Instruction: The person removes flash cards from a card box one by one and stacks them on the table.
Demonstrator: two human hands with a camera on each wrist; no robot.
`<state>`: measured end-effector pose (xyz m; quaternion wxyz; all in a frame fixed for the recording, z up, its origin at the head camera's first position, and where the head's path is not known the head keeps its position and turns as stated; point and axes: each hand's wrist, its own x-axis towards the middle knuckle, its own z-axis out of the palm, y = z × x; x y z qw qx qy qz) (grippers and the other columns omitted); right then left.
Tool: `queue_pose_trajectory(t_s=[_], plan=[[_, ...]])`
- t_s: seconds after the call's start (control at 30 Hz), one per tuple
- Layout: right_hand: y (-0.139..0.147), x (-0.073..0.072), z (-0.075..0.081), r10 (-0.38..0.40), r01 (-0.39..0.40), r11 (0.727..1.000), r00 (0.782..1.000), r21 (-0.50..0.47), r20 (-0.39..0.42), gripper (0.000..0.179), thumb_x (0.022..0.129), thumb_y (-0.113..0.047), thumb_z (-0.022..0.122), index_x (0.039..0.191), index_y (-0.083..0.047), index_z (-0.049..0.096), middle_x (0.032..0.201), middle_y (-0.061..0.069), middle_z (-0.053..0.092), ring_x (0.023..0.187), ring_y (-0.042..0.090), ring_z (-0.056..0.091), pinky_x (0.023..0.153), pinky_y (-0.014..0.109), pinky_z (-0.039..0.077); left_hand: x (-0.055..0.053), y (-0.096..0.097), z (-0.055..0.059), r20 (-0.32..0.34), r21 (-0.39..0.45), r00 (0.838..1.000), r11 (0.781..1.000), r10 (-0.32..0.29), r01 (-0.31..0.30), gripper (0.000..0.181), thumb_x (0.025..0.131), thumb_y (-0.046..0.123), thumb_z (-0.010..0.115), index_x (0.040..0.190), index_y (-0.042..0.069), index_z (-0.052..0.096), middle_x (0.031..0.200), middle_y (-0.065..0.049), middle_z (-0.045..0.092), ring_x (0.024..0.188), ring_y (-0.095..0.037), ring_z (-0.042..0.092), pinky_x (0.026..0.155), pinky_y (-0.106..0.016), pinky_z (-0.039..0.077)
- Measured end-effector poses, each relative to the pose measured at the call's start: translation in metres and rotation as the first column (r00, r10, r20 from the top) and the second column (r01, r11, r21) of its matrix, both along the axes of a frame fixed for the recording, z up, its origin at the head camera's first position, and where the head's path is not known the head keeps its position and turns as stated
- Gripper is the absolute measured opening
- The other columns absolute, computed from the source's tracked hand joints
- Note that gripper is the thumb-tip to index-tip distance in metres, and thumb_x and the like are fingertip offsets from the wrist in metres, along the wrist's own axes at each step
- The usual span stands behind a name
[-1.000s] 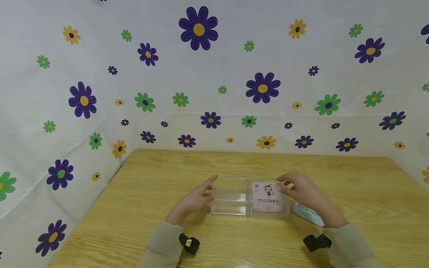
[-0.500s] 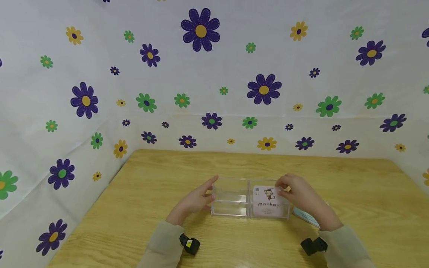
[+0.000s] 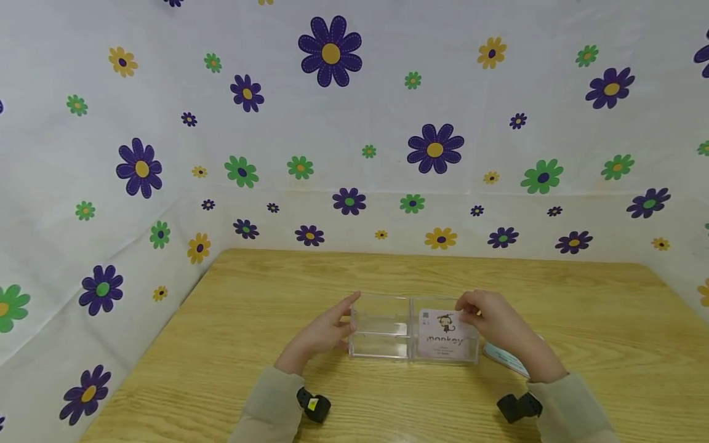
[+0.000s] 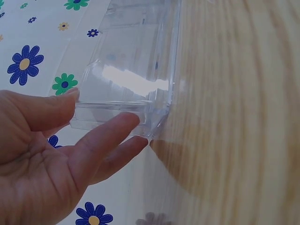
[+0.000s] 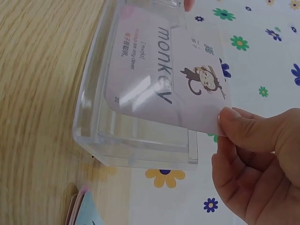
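Observation:
A pink card printed "monkey" [image 3: 441,347] stands partly inside the right half of a clear plastic holder [image 3: 381,355]. My right hand [image 3: 490,314] pinches the card's upper right corner between thumb and fingers, as the right wrist view [image 5: 255,154] shows. The card's lower part sits behind the holder's clear front wall, while its monkey picture rises above. At the holder's left end, my left hand [image 3: 321,335] rests with nearly straight fingers [image 4: 105,140] against the end wall, its thumb at the other edge. No card shows in the holder's left half.
Blue-topped cards [image 3: 506,359] lie on the wooden table [image 3: 277,277] to the holder's right, partly hidden under my right forearm. A white cloth with printed flowers [image 3: 365,111] hangs behind the table and along its sides. Both wrists wear black bands [image 3: 314,406].
The monkey card has gone slightly down into the holder's right half, with my right hand moving a little left and down alongside it. My left hand stays at the holder's end.

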<state>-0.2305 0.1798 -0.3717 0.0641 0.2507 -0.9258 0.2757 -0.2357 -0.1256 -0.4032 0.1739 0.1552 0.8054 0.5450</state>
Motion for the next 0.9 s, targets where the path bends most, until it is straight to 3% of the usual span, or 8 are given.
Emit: queue_pose_trajectory(t_s=[0.2, 0.47, 0.9], plan=[[0.0001, 0.0002, 0.0014, 0.012, -0.012, 1.0, 1.0, -0.005, 0.003, 0.013, 0.079, 0.01, 0.058, 0.084, -0.002, 0.061, 0.077, 0.002, 0.057, 0.07, 0.015, 0.05, 0.061, 0.03, 0.047, -0.0004, -0.0008, -0.0014, 0.004, 0.003, 1.0, 1.0, 0.001, -0.001, 0.058, 0.092, -0.004, 0.037, 0.143, 0.013, 0.014, 0.132, -0.032, 0.022, 0.112, -0.046, 0.038, 0.074, -0.043, 0.049], [0.0012, -0.0021, 0.0008, -0.035, 0.035, 0.999, 0.999, -0.006, 0.007, 0.014, 0.081, 0.01, 0.055, 0.084, -0.002, 0.061, 0.08, 0.005, 0.059, 0.072, 0.017, 0.054, 0.064, 0.032, 0.048, -0.0012, -0.0009, -0.0016, 0.011, 0.003, 1.0, 1.0, 0.002, -0.002, 0.058, 0.092, -0.004, 0.037, 0.143, 0.013, 0.015, 0.132, -0.032, 0.021, 0.111, -0.046, 0.038, 0.074, -0.043, 0.049], [0.0075, 0.0022, 0.0081, -0.081, 0.081, 0.997, 0.995, -0.003, -0.06, 0.01, 0.083, 0.004, 0.057, 0.084, -0.003, 0.063, 0.08, 0.006, 0.06, 0.071, 0.017, 0.054, 0.062, 0.031, 0.048, -0.0013, -0.0006, -0.0022, 0.015, 0.011, 1.0, 1.0, 0.0, -0.001, 0.058, 0.092, -0.005, 0.037, 0.143, 0.013, 0.014, 0.133, -0.032, 0.022, 0.111, -0.046, 0.038, 0.074, -0.043, 0.049]])
